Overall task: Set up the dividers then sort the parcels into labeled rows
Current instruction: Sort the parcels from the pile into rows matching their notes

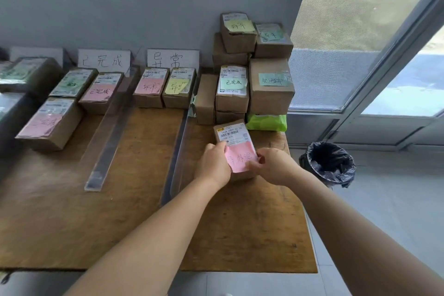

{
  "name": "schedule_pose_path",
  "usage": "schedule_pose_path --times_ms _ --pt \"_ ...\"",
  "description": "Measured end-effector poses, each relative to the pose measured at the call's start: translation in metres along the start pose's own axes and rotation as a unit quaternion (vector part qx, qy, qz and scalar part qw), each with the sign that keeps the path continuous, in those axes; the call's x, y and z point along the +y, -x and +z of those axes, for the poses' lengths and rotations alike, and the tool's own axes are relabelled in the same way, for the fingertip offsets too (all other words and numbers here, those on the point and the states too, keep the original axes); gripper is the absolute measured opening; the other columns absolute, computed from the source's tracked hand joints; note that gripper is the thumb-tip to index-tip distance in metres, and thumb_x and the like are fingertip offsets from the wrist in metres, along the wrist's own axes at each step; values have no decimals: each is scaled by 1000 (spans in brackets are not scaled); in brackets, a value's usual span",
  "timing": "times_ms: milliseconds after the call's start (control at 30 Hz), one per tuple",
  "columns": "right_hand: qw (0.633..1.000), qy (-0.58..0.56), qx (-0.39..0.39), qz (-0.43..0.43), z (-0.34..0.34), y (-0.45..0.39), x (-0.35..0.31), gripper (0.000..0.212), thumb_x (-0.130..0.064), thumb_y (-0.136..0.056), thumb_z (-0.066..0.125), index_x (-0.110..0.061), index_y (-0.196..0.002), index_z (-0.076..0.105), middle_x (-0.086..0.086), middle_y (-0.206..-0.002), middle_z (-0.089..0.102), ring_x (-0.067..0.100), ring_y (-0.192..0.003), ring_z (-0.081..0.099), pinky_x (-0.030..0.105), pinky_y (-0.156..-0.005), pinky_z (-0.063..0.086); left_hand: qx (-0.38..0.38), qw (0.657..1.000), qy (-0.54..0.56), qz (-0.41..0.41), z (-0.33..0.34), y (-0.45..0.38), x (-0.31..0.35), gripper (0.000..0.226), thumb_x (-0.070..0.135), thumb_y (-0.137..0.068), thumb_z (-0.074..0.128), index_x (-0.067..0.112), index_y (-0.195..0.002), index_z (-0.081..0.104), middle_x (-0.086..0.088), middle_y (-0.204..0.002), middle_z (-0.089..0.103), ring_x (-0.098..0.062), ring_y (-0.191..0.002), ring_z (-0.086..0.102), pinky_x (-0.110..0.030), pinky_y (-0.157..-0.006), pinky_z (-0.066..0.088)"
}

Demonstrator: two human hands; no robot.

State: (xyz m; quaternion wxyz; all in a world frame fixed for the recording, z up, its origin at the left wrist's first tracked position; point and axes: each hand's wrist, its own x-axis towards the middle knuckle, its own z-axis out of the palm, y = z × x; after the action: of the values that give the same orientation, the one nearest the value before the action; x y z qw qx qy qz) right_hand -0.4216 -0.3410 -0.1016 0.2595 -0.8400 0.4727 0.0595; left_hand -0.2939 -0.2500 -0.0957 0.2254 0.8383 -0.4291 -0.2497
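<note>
Between the hands, a parcel [234, 142] lies on the table [134, 211]; the left hand [213, 166] and the right hand [276, 167] grasp its sides. Beyond the hands stands the unsorted pile [254, 67]; left of them, two clear dividers [108, 137].

White sign [103, 60] against the wall: "已完成". Second sign [173, 58]: "异常". Green note [233, 82] on a stacked parcel: "已完成". Pink note [241, 158] on the held parcel: handwriting only partly legible.
</note>
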Motion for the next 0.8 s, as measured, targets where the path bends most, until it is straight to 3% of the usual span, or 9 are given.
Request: schedule_pose_path --times_ms 100,200,267,367,467,633,700,800 --pt "999 -3 31 7 -6 -5 -1 35 -47 -92 50 -16 -76 50 1 -76 55 24 -80 53 30 -56 35 7 1000 7 4 -6 -4 0 44 16 -95 47 23 -138 43 -5 -132 47 -23 -114 52 -28 -81 40" --pt "984 -81 154 24 -19 -11 -2 38 -43 -89 53 -14 -112 57 8 -108 57 28 -107 51 34 -81 41 35 999 32 23 -15 -11 10 55 10 -93 50 22 -145 34 -3 -143 38 -23 -125 46 -30 -94 40" --pt "964 -149 216 38 -33 -15 -7 52 -39 -89 55 -17 -134 44 9 -129 46 27 -120 45 37 -94 39 45 996 65 42 -21 -20 25 61 3 -93 44 20 -149 27 0 -152 29 -21 -134 37 -33 -105 37" --pt "945 -191 262 39 -56 -23 -13 69 -37 -91 57 -16 -148 23 8 -148 29 26 -136 29 39 -107 30 45 990 96 93 -26 -34 55 61 5 -95 41 21 -151 22 0 -156 24 -21 -139 32 -36 -108 32" --pt "937 -208 276 46 -71 -41 -10 79 -35 -91 58 -11 -151 13 10 -154 22 28 -142 19 38 -114 20 24 988 105 109 -25 -51 84 64 9 -95 45 21 -152 18 -1 -157 21 -22 -142 25 -40 -113 28" --pt "941 -223 243 73 -87 -70 -1 83 -36 -91 58 -5 -151 10 12 -156 21 26 -144 17 37 -115 16 12 994 69 86 -26 -83 110 68 11 -93 48 13 -152 13 -7 -155 23 -27 -142 21 -36 -114 22" --pt "940 -235 231 84 -90 -79 2 82 -36 -91 58 -4 -151 12 13 -155 24 27 -143 21 39 -116 20 16 996 42 76 -29 -93 113 69 10 -93 49 12 -152 13 -8 -154 24 -29 -140 20 -36 -114 21" --pt "933 -260 229 100 -92 -90 6 64 -37 -88 59 -3 -136 35 15 -138 48 32 -129 43 44 -105 36 6 998 28 63 -29 -101 116 69 9 -93 49 13 -151 14 -8 -152 29 -29 -138 22 -38 -112 24"
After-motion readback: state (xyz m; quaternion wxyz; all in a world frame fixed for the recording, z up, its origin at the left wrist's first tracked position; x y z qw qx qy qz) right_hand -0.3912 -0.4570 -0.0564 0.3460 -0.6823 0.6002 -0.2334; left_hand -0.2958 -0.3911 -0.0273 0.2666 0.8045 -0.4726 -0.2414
